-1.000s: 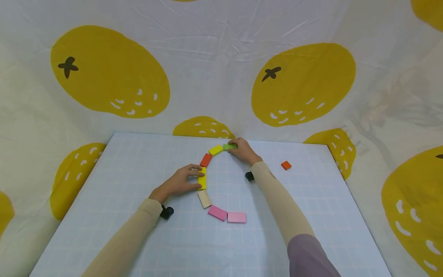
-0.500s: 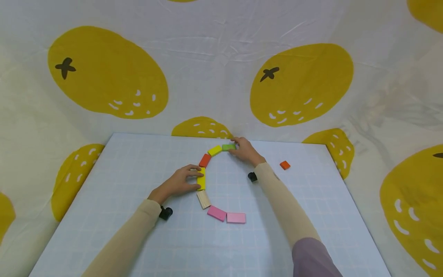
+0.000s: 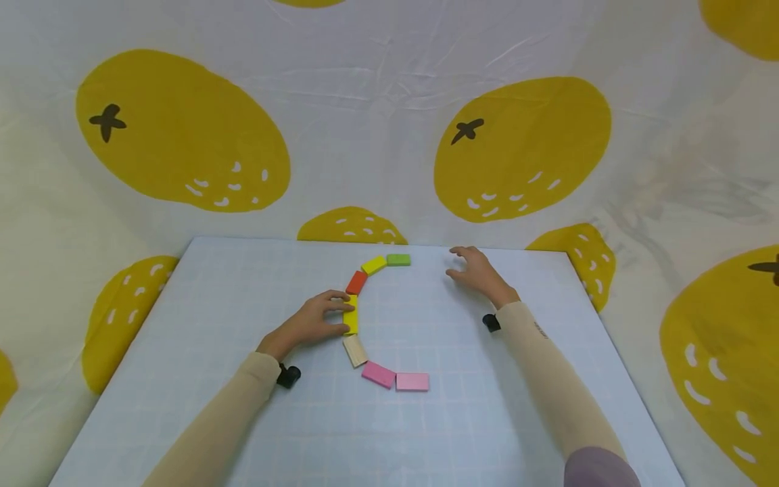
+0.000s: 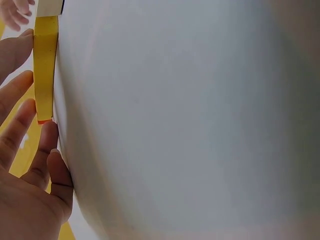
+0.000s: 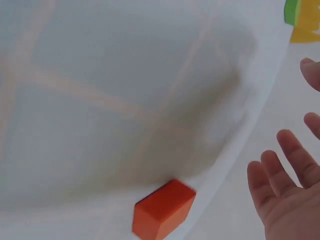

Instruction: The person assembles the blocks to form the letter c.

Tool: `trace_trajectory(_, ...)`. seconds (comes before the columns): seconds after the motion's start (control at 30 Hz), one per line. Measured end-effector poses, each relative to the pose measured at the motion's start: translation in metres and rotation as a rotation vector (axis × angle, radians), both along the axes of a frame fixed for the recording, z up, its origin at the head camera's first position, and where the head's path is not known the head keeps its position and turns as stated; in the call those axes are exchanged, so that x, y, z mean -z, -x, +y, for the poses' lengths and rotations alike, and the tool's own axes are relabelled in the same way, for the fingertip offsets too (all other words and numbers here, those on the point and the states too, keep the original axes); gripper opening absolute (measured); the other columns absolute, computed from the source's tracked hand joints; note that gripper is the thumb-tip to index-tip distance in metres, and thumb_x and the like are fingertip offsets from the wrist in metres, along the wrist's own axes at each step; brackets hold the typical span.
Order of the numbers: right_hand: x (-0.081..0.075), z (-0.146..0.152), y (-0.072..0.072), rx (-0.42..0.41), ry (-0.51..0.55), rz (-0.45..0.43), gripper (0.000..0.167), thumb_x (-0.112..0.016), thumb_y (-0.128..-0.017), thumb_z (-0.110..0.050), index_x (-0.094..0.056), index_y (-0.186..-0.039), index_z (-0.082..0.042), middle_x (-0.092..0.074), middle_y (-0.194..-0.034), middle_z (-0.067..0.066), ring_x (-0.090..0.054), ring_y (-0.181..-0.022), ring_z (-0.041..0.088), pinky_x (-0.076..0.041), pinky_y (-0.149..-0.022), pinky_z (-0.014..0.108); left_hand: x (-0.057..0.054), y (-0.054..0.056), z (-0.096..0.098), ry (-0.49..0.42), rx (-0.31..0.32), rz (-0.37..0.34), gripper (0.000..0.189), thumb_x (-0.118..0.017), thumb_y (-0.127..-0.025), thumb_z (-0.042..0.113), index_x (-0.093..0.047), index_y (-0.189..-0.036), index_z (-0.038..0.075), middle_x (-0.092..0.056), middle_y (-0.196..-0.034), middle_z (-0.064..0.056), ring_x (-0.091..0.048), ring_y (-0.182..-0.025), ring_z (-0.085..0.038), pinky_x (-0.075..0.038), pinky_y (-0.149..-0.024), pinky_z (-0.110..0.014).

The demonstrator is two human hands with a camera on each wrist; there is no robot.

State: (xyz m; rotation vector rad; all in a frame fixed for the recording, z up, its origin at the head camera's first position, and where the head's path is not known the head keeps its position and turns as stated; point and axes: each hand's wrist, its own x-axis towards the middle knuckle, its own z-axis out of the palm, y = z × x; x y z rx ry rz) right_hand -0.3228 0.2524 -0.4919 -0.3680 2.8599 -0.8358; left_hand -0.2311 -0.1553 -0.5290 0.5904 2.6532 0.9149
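My left hand [image 3: 307, 321] rests with spread fingertips against the left side of a long yellow block [image 3: 351, 323]; the left wrist view shows the fingertips touching the face of this yellow block [image 4: 45, 70]. My right hand [image 3: 482, 274] hovers right of the arc's far end, fingers loosely bent and apart, holding nothing. Nearest on its left lies a green block [image 3: 398, 260]. Below that hand in the right wrist view sits an orange-red block [image 5: 165, 210], which the right arm hides in the head view.
A C-shaped row continues with a smaller yellow block [image 3: 374, 264], a red block [image 3: 356, 283], a plain wooden block [image 3: 355, 352], a pink block [image 3: 379, 374] and a light pink block [image 3: 412, 382]. A fruit-patterned curtain [image 3: 365, 155] rises behind the table [image 3: 341, 433].
My right hand has let go of the green block and moved right, over towards the orange-red block. The left hand stays at the long yellow block.
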Motion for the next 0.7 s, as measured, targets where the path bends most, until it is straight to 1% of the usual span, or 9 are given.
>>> trace_trajectory(0.17, -0.001, 0.03, -0.013, 0.053, -0.02, -0.004, 0.062, -0.071, -0.097, -0.028, -0.05, -0.148, -0.002, -0.046, -0.151, 0.025, -0.042, -0.139, 0.044, -0.037, -0.117, 0.061, -0.001, -0.001, 0.0, -0.008, -0.005, -0.009, 0.045, -0.079, -0.091, 0.035, -0.071, -0.133, 0.021, -0.053, -0.15, -0.004, -0.044, -0.143, -0.034, -0.038, -0.117, -0.061)
trace_trajectory(0.27, 0.0, 0.044, -0.02, 0.067, -0.019, -0.012, 0.06, -0.071, -0.096, -0.026, -0.051, -0.148, -0.002, -0.046, -0.152, 0.025, -0.04, -0.141, 0.044, -0.035, -0.118, 0.061, -0.003, -0.002, 0.0, -0.007, -0.007, -0.012, 0.045, -0.079, -0.091, 0.034, -0.071, -0.133, 0.021, -0.053, -0.15, -0.003, -0.044, -0.143, -0.033, -0.039, -0.117, -0.061)
trace_trajectory(0.33, 0.002, 0.054, -0.024, 0.077, -0.002, -0.007, 0.059, -0.072, -0.096, -0.025, -0.053, -0.146, -0.002, -0.047, -0.151, 0.024, -0.045, -0.136, 0.043, -0.037, -0.117, 0.061, -0.004, -0.002, 0.0, -0.006, -0.007, -0.013, 0.045, -0.079, -0.091, 0.034, -0.071, -0.133, 0.021, -0.053, -0.151, -0.004, -0.043, -0.143, -0.034, -0.038, -0.117, -0.061)
trace_trajectory(0.5, 0.013, 0.075, -0.037, 0.116, 0.044, -0.014, 0.054, -0.074, -0.095, -0.024, -0.057, -0.142, -0.004, -0.051, -0.147, 0.022, -0.051, -0.13, 0.043, -0.043, -0.113, 0.059, -0.004, -0.002, 0.001, -0.006, -0.01, -0.023, 0.045, -0.079, -0.091, 0.035, -0.071, -0.134, 0.021, -0.052, -0.151, -0.003, -0.043, -0.144, -0.033, -0.038, -0.118, -0.061)
trace_trajectory(0.57, 0.017, 0.081, -0.041, 0.123, 0.044, -0.022, 0.053, -0.073, -0.096, -0.025, -0.058, -0.141, -0.004, -0.051, -0.145, 0.023, -0.05, -0.131, 0.044, -0.043, -0.112, 0.059, -0.004, -0.002, 0.001, -0.004, -0.009, -0.024, 0.045, -0.079, -0.091, 0.034, -0.071, -0.134, 0.021, -0.052, -0.151, -0.003, -0.043, -0.144, -0.033, -0.038, -0.118, -0.061)
trace_trajectory(0.7, 0.021, 0.089, -0.049, 0.141, 0.048, -0.046, 0.051, -0.073, -0.096, -0.026, -0.059, -0.14, -0.005, -0.053, -0.141, 0.024, -0.052, -0.125, 0.043, -0.045, -0.11, 0.059, -0.005, -0.003, 0.001, -0.001, -0.012, -0.021, 0.045, -0.079, -0.091, 0.034, -0.071, -0.133, 0.02, -0.052, -0.151, -0.004, -0.043, -0.144, -0.033, -0.038, -0.118, -0.061)
